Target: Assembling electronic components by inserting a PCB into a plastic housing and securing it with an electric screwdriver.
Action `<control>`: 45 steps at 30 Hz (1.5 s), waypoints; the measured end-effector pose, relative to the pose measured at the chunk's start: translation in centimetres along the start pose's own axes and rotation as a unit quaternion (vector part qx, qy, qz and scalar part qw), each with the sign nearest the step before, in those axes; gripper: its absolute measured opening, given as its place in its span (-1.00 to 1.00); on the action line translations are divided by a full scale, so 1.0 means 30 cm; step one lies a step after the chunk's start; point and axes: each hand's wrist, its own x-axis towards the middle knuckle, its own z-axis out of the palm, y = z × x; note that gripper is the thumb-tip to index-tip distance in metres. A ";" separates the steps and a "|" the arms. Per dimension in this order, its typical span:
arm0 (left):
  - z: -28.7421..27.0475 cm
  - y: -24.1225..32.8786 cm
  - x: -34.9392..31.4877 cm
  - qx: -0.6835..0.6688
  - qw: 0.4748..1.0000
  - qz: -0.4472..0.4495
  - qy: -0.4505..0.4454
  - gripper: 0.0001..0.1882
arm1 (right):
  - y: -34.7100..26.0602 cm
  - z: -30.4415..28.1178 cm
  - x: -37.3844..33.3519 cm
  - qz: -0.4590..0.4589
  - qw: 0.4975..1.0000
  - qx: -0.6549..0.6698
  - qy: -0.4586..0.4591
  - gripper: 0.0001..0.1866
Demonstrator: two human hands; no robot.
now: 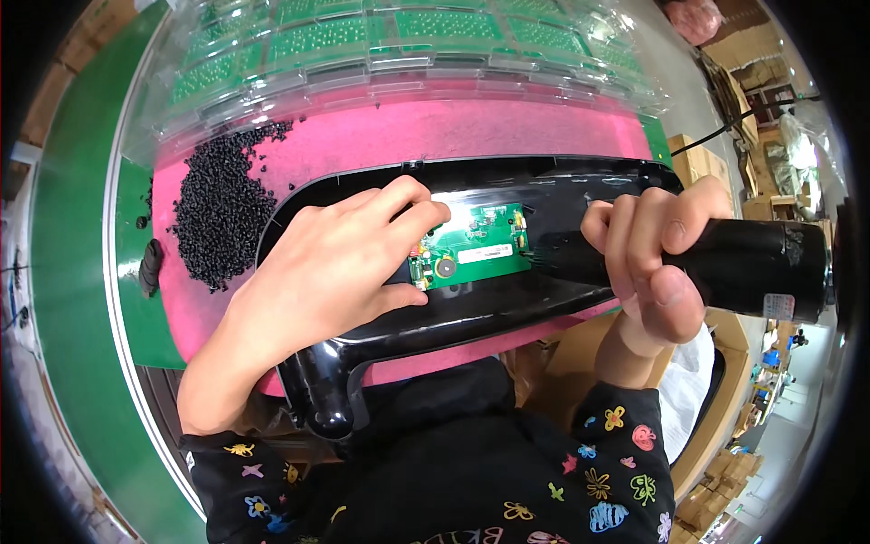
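A green circuit board (pixel 485 238) lies inside a glossy black plastic housing (pixel 435 317), whose rounded arm points toward me at the lower left. My left hand (pixel 344 249) holds the board's left end, thumb at the near corner and fingers at the far one. In my right hand (pixel 657 249) is a thick black electric screwdriver (pixel 748 263), tilted almost flat, its fingers wrapped around the body. The narrow end of the screwdriver reaches the board's right edge; its exact contact point is too dark to make out.
A heap of small black screws (pixel 222 208) lies on the pink mat (pixel 408 127) at the left. Clear plastic trays of green boards (pixel 435 36) stand along the back. A cardboard box (pixel 571 372) sits below the mat's near right edge. A cable (pixel 743 118) hangs at the right.
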 end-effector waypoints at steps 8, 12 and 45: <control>0.009 -0.010 -0.005 -0.008 1.000 0.010 0.016 -0.33 | 0.028 0.005 0.008 0.021 0.999 0.018 -0.036 -0.64; 0.004 -0.003 -0.001 -0.007 1.000 0.013 0.012 -0.33 | 0.022 -0.012 0.018 0.001 0.994 0.055 -0.096 -0.64; -0.113 0.122 -0.023 0.034 0.979 -0.071 0.187 -0.87 | -0.193 -0.317 -0.077 -0.180 0.880 -0.287 0.333 -0.24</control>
